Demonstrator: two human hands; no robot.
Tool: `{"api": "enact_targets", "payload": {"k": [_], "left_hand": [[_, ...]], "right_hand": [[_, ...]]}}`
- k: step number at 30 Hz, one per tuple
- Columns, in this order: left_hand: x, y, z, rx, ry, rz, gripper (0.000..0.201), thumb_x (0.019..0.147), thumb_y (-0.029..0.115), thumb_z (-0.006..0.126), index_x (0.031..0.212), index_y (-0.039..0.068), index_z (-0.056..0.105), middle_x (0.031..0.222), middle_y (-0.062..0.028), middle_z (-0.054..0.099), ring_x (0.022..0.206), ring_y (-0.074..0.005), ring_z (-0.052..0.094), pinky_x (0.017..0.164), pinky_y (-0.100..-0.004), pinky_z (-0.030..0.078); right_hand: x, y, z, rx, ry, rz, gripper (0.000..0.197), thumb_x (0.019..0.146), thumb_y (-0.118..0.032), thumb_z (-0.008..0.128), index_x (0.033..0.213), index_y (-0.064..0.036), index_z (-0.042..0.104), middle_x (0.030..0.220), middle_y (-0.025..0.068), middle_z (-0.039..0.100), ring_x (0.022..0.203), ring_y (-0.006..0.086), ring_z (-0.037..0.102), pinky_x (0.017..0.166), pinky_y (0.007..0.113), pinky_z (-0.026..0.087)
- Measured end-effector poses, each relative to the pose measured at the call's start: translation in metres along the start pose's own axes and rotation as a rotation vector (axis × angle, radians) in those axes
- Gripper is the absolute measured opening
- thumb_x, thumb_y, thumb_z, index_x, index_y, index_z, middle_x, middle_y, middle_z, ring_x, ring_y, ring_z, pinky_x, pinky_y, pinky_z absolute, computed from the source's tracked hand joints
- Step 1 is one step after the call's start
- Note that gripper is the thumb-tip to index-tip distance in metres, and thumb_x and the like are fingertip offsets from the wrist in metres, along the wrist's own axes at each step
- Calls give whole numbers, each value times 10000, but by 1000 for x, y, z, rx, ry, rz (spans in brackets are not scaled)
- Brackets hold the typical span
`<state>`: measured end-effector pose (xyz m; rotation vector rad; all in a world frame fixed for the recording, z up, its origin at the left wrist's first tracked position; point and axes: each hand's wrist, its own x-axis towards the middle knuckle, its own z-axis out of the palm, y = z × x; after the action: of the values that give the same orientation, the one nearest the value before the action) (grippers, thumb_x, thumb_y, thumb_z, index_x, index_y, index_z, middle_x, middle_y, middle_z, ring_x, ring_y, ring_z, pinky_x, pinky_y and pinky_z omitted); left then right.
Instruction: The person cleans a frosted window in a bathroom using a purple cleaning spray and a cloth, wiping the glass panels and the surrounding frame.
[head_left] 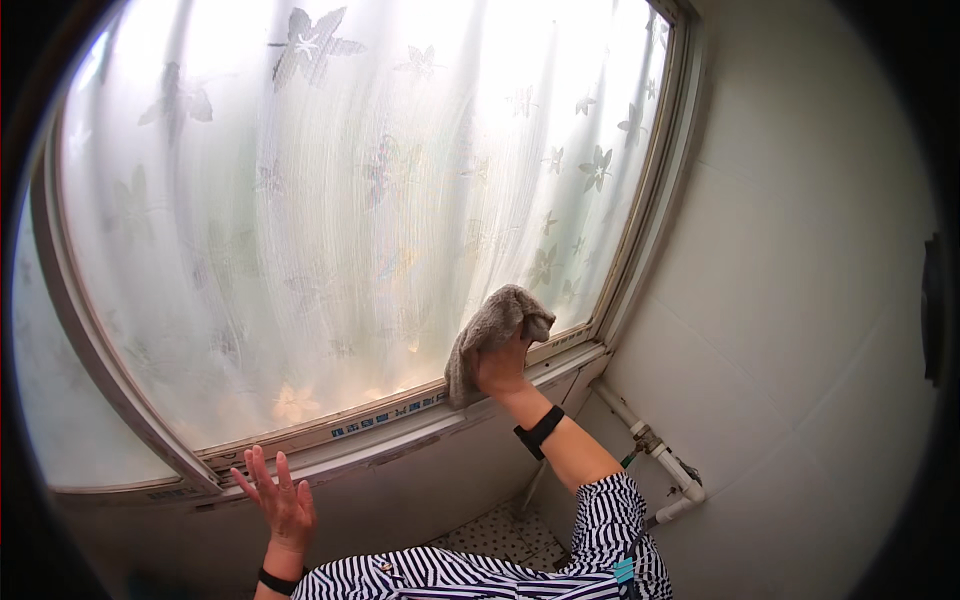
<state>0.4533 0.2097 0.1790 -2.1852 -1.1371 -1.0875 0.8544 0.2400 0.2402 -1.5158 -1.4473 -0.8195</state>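
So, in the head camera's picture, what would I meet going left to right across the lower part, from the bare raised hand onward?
The left hand, then the grey cloth in the right hand, then the white pipe, then a dark object at the far right.

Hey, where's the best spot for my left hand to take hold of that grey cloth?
Probably pinch the grey cloth by its drooping lower-left end, coming from the left: that end hangs loose beside the right hand, on the side nearer your open left hand.
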Motion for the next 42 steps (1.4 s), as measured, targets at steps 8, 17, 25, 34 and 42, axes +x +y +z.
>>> {"api": "enact_targets", "payload": {"k": [8, 17, 25, 34, 42], "left_hand": [[6, 32, 29, 12, -156, -51, 532, 818, 158, 517, 1330, 167, 370, 1431, -213, 177, 1327, -397, 171, 1042, -594, 13], [8, 37, 56, 88, -85, -33, 543, 770, 123, 498, 1304, 157, 408, 1419, -241, 194, 1314, -423, 187, 1040, -586, 27], [10, 32, 53, 225, -76, 39, 485, 828, 173, 433, 1312, 170, 408, 1423, -234, 206, 1316, -409, 199, 1044, -578, 19], [20, 37, 77, 346, -97, 98, 417, 913, 270, 339, 1313, 169, 400, 1406, -244, 238, 1303, -419, 221, 1036, -585, 84], [26, 47, 115, 325, -111, 74, 430, 919, 279, 326, 1334, 172, 365, 1405, -251, 227, 1293, -425, 228, 1024, -585, 114]], "right_hand": [[227, -14, -88, -294, 217, -417, 594, 734, -447, 582, 1176, -53, 540, 1297, 224, 388, 1226, 423, 304, 873, 643, 262], [271, 119, -76, -136, 666, 105, 595, 873, -396, 448, 1278, 30, 362, 1301, 204, 403, 1237, 341, 340, 1005, 477, 269], [75, 139, 9, -216, 143, 300, 411, 852, -261, 455, 1179, -22, 528, 1308, 216, 397, 1269, 394, 256, 974, 632, 147], [404, 215, -146, -633, 466, -291, 302, 841, -298, 484, 995, -103, 655, 1123, 126, 578, 1183, 334, 392, 885, 634, 254], [377, 343, -108, -710, 356, -274, 292, 853, -250, 481, 1035, -45, 582, 1083, 198, 567, 1083, 345, 485, 869, 515, 342]]}}
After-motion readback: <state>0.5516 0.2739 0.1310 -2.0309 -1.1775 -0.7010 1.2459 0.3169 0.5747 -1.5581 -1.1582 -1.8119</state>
